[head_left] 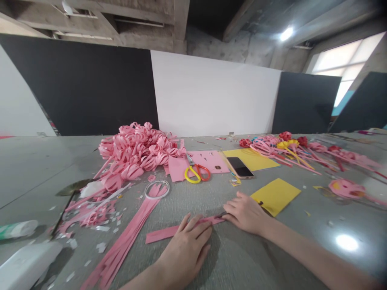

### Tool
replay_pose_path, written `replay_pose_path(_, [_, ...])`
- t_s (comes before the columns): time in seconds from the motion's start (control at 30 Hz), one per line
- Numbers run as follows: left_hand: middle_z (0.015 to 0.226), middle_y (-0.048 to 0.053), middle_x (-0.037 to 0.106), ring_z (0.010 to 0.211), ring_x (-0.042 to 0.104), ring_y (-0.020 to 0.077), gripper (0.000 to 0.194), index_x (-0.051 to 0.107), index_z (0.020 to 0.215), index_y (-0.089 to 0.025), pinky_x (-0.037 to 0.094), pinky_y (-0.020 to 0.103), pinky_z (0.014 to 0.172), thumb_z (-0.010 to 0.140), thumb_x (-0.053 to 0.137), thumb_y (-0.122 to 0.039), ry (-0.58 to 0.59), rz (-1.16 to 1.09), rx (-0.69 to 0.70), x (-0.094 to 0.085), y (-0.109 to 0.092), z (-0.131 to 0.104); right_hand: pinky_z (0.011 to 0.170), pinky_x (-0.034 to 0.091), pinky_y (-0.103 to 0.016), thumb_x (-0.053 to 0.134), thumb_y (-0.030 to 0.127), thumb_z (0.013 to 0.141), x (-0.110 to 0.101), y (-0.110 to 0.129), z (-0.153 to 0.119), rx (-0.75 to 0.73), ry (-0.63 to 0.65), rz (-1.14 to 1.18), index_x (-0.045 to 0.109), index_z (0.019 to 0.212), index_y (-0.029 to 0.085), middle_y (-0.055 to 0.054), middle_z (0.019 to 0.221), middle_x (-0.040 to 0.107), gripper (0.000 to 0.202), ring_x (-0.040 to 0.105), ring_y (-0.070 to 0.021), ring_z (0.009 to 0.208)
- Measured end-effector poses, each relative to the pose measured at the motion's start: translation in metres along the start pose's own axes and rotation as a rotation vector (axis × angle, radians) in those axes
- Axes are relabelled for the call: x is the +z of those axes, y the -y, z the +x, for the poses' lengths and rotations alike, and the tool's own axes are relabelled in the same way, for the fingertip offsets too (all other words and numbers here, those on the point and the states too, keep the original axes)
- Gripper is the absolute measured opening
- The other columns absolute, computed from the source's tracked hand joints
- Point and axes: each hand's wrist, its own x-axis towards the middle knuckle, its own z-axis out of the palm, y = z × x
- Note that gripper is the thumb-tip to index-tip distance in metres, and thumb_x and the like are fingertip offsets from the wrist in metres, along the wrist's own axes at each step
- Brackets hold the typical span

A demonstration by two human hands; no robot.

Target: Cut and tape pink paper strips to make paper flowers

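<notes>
My left hand [187, 249] lies on the grey table with its fingers stretched out, pressing on a pink paper strip [161, 234]. The strip runs under the fingers toward my right hand [246, 213], which is closed over its far end. A thin dark tool [222, 214] pokes out from the right fingertips onto the strip; its kind is mostly hidden by the hand. To the left lies a bundle of long pink strips [133, 229], with a white tape roll [157, 196] resting on its top end.
Scissors [197, 174] lie on pink sheets [178, 167], beside a phone [240, 167] and yellow paper [276, 196]. A heap of pink paper curls [136, 149] stands back left. Paper flowers [287, 145] lie back right. Scraps [101, 246] and a white box [27, 266] are left.
</notes>
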Motion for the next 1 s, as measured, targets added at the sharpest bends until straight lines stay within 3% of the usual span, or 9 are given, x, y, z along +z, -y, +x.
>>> replay_pose_path(0.47, [0.123,0.001,0.047,0.116,0.035,0.0215,0.039,0.036,0.122,-0.024,0.029,0.047,0.098,0.083,0.036,-0.019,-0.014,-0.01,0.003,0.0004,0.0013,0.0008,0.064,0.024,-0.029,0.032,0.034,0.088,0.0,0.0012,-0.001,-0.027,-0.054,-0.038,0.05,0.066,0.016,-0.001,0.058,0.057,0.034,0.049,-0.0132,0.055])
replay_pose_path(0.77, [0.12,0.002,0.049,0.115,0.037,0.0201,0.038,0.039,0.121,-0.025,0.03,0.046,0.097,0.083,0.038,-0.02,-0.059,-0.049,0.0,0.0025,0.0018,0.0001,0.064,0.024,-0.029,0.032,0.035,0.088,0.0013,-0.0052,-0.005,-0.016,-0.03,-0.01,0.05,0.065,0.016,0.0,0.057,0.058,0.035,0.05,-0.0125,0.053])
replay_pose_path(1.0, [0.121,0.001,0.048,0.116,0.036,0.0203,0.039,0.039,0.121,-0.025,0.03,0.047,0.097,0.082,0.037,-0.019,-0.031,-0.054,-0.02,0.0014,0.0013,0.0008,0.067,0.025,-0.03,0.034,0.034,0.088,-0.0026,-0.0048,-0.0051,-0.025,-0.02,-0.011,0.05,0.065,0.016,0.001,0.056,0.058,0.033,0.05,-0.0125,0.052])
